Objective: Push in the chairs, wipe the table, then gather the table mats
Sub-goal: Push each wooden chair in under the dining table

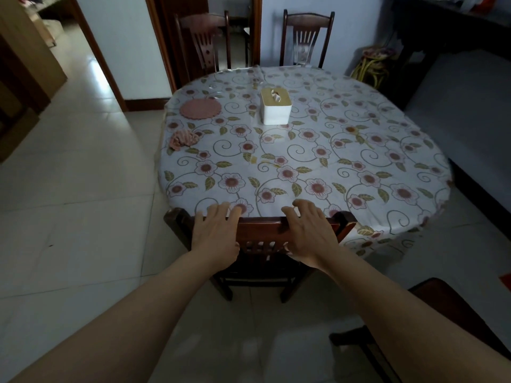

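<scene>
A dark wooden chair [261, 230] stands at the near edge of the table [359, 172], its top rail against the flowered tablecloth. My left hand [215, 230] and my right hand [307, 233] both lie over that top rail, fingers reaching onto the cloth. A round pink table mat [200, 108] lies at the table's far left. A crumpled pink cloth [184, 139] sits just in front of the mat. Two more dark chairs stand at the far side, the left one [206, 42] and the right one [305, 37].
A white tissue box [275, 106] with a tan lid stands on the table's far middle. Another dark chair [442, 313] sits at my lower right. A grey sofa [470, 111] runs along the right. A patterned stool [373, 64] stands at the back right. A doorway opens behind the left chair.
</scene>
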`<state>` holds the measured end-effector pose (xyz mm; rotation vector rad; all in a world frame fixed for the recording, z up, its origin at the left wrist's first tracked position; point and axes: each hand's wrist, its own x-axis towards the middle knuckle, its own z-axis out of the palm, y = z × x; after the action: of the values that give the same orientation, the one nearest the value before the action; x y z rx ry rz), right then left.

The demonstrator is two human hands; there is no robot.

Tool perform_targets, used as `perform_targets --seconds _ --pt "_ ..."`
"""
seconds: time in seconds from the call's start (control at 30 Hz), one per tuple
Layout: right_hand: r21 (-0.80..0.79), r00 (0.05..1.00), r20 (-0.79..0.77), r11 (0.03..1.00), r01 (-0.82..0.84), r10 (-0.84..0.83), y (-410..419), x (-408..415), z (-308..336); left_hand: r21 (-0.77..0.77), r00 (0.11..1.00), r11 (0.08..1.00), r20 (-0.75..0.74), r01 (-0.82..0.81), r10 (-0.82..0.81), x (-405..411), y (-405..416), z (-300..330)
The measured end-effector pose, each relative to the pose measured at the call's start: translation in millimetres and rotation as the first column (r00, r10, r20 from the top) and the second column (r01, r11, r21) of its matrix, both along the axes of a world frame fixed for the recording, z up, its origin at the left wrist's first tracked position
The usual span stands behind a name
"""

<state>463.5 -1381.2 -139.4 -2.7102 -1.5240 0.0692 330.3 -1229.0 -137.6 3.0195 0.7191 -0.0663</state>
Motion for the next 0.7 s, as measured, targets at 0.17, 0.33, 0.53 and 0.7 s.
perform_targets --seconds 0.17,0.33,0.53,0.7 --pt "-0.012 1.000 -0.017 1.000 0.006 -0.007 -38 -18 24 -0.130 0.997 0.989 -0.012 -0.077 0.076 -16 -30 32" --pt "0.024 0.997 -0.002 0.997 0.074 -0.074 -76 -38 56 -0.134 0.999 0.991 -0.044 -0.004 -0.002 -17 -60 65" --pt "0.075 0.972 -0.001 0.969 0.234 -0.234 -136 -60 82 -0.136 0.988 0.980 -0.041 0.142 -0.149 -7 -107 84" --pt "0.034 0.900 -0.022 0.900 0.435 -0.435 -192 -88 87 -0.292 0.954 0.916 -0.033 0.276 -0.298 2 -156 90"
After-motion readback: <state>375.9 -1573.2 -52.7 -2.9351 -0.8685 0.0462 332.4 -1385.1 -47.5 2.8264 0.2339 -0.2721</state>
